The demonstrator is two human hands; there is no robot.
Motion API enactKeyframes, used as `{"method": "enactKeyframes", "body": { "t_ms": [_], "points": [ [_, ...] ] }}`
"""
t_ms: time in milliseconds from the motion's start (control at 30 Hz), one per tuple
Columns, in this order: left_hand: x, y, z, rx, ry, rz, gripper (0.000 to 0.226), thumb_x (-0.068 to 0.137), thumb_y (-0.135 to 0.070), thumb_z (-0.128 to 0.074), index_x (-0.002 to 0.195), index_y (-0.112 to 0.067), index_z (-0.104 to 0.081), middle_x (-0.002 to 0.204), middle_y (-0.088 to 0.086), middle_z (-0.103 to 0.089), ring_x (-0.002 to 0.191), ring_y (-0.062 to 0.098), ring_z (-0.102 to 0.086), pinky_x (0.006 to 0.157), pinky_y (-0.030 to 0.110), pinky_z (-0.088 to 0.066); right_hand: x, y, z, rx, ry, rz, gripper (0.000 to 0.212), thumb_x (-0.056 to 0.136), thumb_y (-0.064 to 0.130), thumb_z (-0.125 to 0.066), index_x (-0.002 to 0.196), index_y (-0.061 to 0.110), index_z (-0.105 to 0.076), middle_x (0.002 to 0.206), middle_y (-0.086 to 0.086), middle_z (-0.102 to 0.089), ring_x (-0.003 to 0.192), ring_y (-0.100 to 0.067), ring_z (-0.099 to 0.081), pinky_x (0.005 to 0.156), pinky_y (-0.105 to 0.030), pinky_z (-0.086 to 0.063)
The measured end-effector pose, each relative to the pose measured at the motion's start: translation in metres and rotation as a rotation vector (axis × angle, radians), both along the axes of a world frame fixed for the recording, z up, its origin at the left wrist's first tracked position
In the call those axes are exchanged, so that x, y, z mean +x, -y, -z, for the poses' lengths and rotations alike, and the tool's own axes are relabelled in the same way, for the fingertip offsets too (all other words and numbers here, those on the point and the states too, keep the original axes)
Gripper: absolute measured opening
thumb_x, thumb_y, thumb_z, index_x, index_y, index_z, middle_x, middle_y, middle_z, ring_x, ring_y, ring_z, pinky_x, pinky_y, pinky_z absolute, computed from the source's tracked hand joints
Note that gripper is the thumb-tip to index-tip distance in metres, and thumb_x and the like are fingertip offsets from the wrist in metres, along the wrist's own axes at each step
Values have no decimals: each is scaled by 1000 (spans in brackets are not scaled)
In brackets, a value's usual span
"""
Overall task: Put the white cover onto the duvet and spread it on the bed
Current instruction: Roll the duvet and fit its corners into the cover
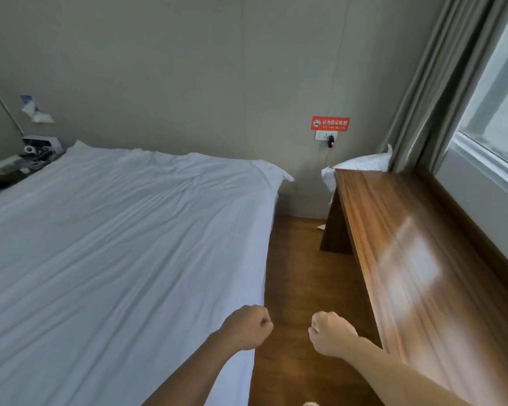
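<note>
I hold both fists curled and empty, left hand (245,328) above the edge of the duvet (123,244), right hand (330,332) over the floor (294,288). The white-covered duvet lies spread across the bed, so I judge little remains.

A narrow strip of wooden floor (294,273) runs ahead of both curled hands, hemmed by the white-covered bed (123,244) just left of the left hand (245,328) and the long wooden bench (405,259) close to the right of the right hand (330,334). The lane ends at the far wall (217,68), where a wall socket (324,136) with a dangling cord, a scrap of paper on the floor and a white pillow (361,164) on the bench's far end crowd the corner. Above the bed's flat surface the way lies open leftward as far as the cluttered nightstand (21,167); right of the bench, curtain (434,92) and window sill (487,162) close that side.
</note>
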State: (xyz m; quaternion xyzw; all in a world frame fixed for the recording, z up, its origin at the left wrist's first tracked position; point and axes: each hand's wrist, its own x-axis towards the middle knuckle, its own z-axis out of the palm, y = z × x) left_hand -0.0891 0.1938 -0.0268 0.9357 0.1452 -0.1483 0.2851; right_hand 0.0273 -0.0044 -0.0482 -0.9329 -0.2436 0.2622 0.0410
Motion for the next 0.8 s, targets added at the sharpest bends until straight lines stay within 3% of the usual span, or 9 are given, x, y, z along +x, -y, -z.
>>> {"method": "enactKeyframes", "body": {
  "t_ms": [133, 267, 400, 500, 600, 667, 800],
  "points": [
    [112, -42, -6, 63, 6, -60, 28, 102, -34, -48, 112, -18, -68, 111, 1, -70, 93, 16, -67, 77, 24, -51, 114, -48, -2, 12, 35, -82, 31, 104, 38, -45, 120, 18, -62, 113, -1, -67, 100, -20, -67, 87, -29, -56],
    [228, -90, -9, 179, -21, -71, 31, 105, -35, -45, 121, -18, -65, 121, 0, -68, 102, 18, -65, 83, 27, -51, 236, -91, -7, 72, 34, -130, 26, 105, 40, -47, 113, 22, -64, 96, 8, -66, 83, -13, -68, 80, -22, -59],
    [320, -137, -9, 186, -82, -119, 31, 105, -35, -44, 122, -18, -64, 122, -1, -66, 102, 18, -64, 78, 25, -43, 351, -129, -21, 91, 44, -169, 23, 105, 40, -48, 110, 25, -64, 91, 10, -65, 79, -13, -68, 73, -15, -57],
    [376, -175, -2, 147, -106, -172, 29, 105, -35, -45, 119, -19, -64, 119, -3, -67, 94, 13, -61, 71, 22, -40, 430, -159, -30, 67, 42, -206, 25, 106, 38, -46, 112, 22, -64, 98, 5, -66, 87, -15, -67, 75, -18, -55],
    [430, -216, 12, 85, -134, -238, 28, 103, -36, -44, 116, -22, -65, 113, -5, -67, 88, 12, -58, 60, 19, -37, 507, -197, -31, 51, 35, -236, 25, 107, 35, -45, 113, 20, -64, 89, 9, -60, 81, -10, -65, 66, -12, -48],
    [469, -249, 21, 43, -147, -265, 25, 101, -35, -44, 109, -23, -65, 105, -6, -67, 86, 12, -59, 58, 19, -38, 559, -229, -23, 50, 39, -235, 23, 106, 36, -46, 104, 22, -63, 83, 11, -58, 78, -9, -64, 65, -14, -49],
    [563, -336, 41, 8, -109, -323, 16, 99, -34, -46, 95, -28, -60, 93, -9, -63, 86, 14, -62, 67, 25, -44, 672, -309, 1, 60, 42, -236, 28, 102, 37, -45, 86, 22, -63, 80, 7, -65, 75, -13, -68, 76, -29, -61]
  ]
}}
